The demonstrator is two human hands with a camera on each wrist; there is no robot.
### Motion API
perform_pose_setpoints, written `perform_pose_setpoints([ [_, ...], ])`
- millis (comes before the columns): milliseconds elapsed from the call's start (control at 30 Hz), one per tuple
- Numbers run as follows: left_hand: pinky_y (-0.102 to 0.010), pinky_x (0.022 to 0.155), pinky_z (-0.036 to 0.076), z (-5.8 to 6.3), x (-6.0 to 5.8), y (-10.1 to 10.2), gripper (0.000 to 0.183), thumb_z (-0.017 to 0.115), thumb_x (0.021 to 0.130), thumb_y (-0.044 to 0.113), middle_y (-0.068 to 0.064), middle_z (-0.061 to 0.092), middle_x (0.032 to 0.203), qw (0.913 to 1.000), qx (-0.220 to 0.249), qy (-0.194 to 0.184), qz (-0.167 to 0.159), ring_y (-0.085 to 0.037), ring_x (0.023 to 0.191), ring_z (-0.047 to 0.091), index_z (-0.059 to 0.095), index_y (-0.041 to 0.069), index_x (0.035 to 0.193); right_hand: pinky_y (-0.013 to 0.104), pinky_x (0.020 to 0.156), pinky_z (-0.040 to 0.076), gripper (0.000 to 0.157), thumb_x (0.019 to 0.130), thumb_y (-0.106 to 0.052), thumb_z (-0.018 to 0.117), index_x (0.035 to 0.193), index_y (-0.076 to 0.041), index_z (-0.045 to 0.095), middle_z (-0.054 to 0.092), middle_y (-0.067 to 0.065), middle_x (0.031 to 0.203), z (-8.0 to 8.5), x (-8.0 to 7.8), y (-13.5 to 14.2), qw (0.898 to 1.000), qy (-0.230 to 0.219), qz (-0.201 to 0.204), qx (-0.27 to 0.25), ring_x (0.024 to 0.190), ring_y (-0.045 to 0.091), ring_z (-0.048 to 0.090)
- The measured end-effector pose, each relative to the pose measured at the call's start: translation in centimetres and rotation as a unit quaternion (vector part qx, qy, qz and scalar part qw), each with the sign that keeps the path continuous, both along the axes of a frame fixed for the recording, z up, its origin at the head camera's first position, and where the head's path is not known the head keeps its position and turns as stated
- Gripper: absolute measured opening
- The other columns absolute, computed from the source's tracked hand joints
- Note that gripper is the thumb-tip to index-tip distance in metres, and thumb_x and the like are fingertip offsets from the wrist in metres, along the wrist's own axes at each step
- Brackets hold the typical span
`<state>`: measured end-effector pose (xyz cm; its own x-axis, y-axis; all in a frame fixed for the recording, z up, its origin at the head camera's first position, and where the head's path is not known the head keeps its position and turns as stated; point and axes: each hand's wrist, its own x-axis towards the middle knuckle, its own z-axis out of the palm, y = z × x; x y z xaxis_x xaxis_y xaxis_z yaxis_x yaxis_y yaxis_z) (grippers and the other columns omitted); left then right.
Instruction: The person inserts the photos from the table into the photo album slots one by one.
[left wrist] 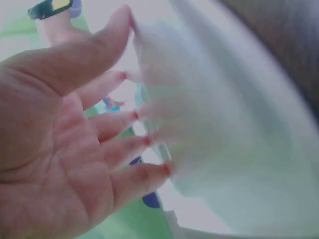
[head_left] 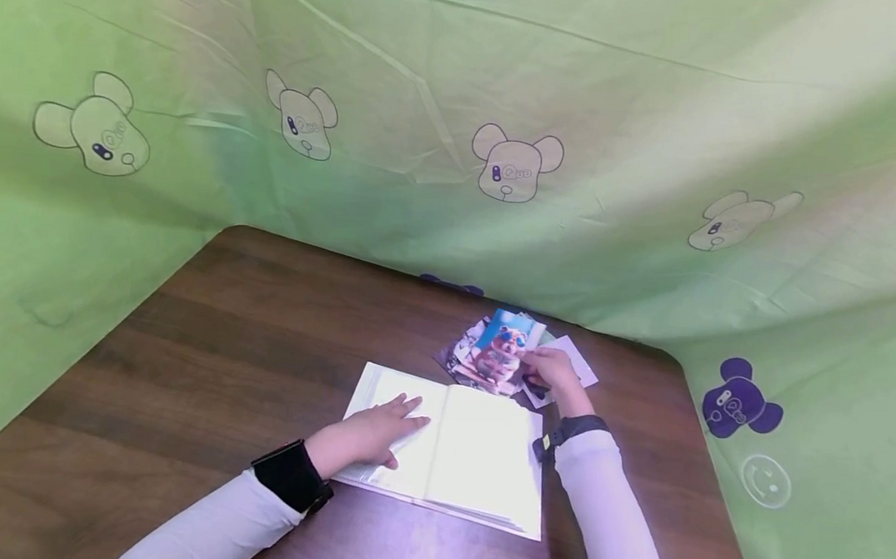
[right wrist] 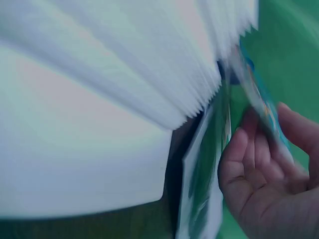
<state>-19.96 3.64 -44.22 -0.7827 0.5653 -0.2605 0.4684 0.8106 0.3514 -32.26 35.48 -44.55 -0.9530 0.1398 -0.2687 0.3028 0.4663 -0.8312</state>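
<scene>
An open photo album (head_left: 485,460) with white pages lies near the table's front. My left hand (head_left: 377,433) rests on its left page, fingers spread; in the left wrist view the fingertips (left wrist: 167,170) meet the glossy page, which mirrors them. Beyond the album's far edge, my right hand (head_left: 552,370) pinches the right side of a photo (head_left: 503,349) of a furry animal in blue sunglasses. The right wrist view shows that photo (right wrist: 266,107) edge-on between thumb and fingers. Other photos (head_left: 463,347) lie loosely piled beneath and around it.
A white-bordered photo (head_left: 575,360) sticks out to the right of the pile. The brown wooden table (head_left: 265,330) extends to the left. Green cloth (head_left: 390,219) printed with bear heads hangs behind the table and along both sides.
</scene>
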Motion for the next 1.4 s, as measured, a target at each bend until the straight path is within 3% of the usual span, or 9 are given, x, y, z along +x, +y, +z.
perform_pose_setpoints([
  [100,-0.051,0.114,0.047,0.1,0.1,0.1,0.077,0.085,0.079,0.011,-0.010,0.041,0.164,0.9999,0.011,0.011,0.006,-0.031,0.152,0.041,0.052,0.011,0.150,0.022,0.062,0.047,0.021,0.096,-0.014,0.067,0.094,0.006,0.070,0.064,0.000,0.066,1.0,0.0,-0.6,0.987,0.031,0.101,0.119,0.064,0.011,0.059],
  [167,-0.050,0.108,0.052,0.0,0.3,0.1,0.080,0.086,0.078,0.010,-0.013,0.043,0.162,0.9993,0.018,0.030,0.011,-0.033,0.147,0.047,0.050,0.008,0.150,0.025,0.062,0.050,0.021,0.095,-0.014,0.067,0.090,0.007,0.070,0.069,0.013,0.068,2.2,-0.1,-1.6,0.976,0.071,0.135,0.156,0.064,0.017,0.064],
  [267,-0.049,0.107,0.053,-0.2,0.5,0.1,0.082,0.087,0.075,0.009,-0.017,0.045,0.160,0.9981,0.024,0.053,0.018,-0.033,0.144,0.050,0.051,0.003,0.148,0.034,0.070,0.062,0.022,0.096,-0.007,0.065,0.108,0.012,0.067,0.073,0.029,0.092,3.8,-0.3,-4.2,0.981,0.100,0.148,0.070,0.066,0.017,0.070],
  [400,-0.049,0.110,0.051,-0.2,0.6,0.3,0.077,0.087,0.072,0.009,-0.018,0.049,0.157,0.9976,0.018,0.064,0.017,-0.032,0.145,0.050,0.056,0.000,0.143,0.037,0.083,0.064,0.036,0.098,-0.001,0.059,0.131,0.013,0.054,0.071,0.030,0.113,3.3,-0.3,-8.3,0.977,0.052,0.172,-0.118,0.072,0.008,0.072],
  [533,-0.047,0.108,0.053,-0.5,0.7,0.6,0.076,0.088,0.073,0.012,-0.018,0.052,0.155,0.9973,0.011,0.072,0.009,-0.031,0.143,0.052,0.058,0.001,0.141,0.026,0.078,0.063,0.029,0.100,0.000,0.057,0.126,0.014,0.057,0.077,0.013,0.095,1.3,-0.5,-10.9,0.966,-0.016,0.162,-0.200,0.071,0.006,0.073],
  [700,-0.045,0.108,0.053,-0.6,0.7,0.8,0.076,0.089,0.072,0.013,-0.017,0.052,0.155,0.9972,0.009,0.073,0.008,-0.030,0.143,0.052,0.058,0.002,0.141,0.019,0.066,0.061,0.013,0.100,0.002,0.057,0.109,0.011,0.061,0.072,0.002,0.074,-0.3,-0.7,-11.7,0.963,-0.043,0.109,-0.243,0.065,0.007,0.072],
  [933,-0.045,0.109,0.052,-0.2,0.7,0.4,0.075,0.089,0.074,0.014,-0.015,0.052,0.156,0.9975,0.008,0.067,0.022,-0.029,0.144,0.051,0.059,0.004,0.142,0.021,0.068,0.062,0.009,0.100,0.001,0.057,0.104,0.008,0.062,0.070,0.003,0.074,-0.3,-1.0,-11.8,0.966,-0.071,0.125,-0.216,0.065,0.009,0.073],
  [1167,-0.047,0.113,0.048,-0.3,0.7,0.2,0.076,0.088,0.075,0.014,-0.019,0.049,0.157,0.9973,0.030,0.063,0.021,-0.035,0.147,0.047,0.057,0.002,0.143,0.020,0.064,0.061,0.011,0.099,0.001,0.060,0.102,0.011,0.063,0.069,0.003,0.070,0.4,-1.2,-10.4,0.973,-0.090,0.183,-0.106,0.061,0.007,0.070],
  [1400,-0.050,0.116,0.046,-0.4,1.1,0.0,0.070,0.086,0.079,0.015,-0.016,0.045,0.160,0.9978,0.026,0.059,0.012,-0.036,0.149,0.043,0.058,0.004,0.143,0.020,0.061,0.060,0.009,0.097,-0.001,0.064,0.092,0.006,0.065,0.068,0.001,0.061,0.9,-1.5,-10.4,0.966,-0.102,0.236,-0.022,0.056,0.006,0.067],
])
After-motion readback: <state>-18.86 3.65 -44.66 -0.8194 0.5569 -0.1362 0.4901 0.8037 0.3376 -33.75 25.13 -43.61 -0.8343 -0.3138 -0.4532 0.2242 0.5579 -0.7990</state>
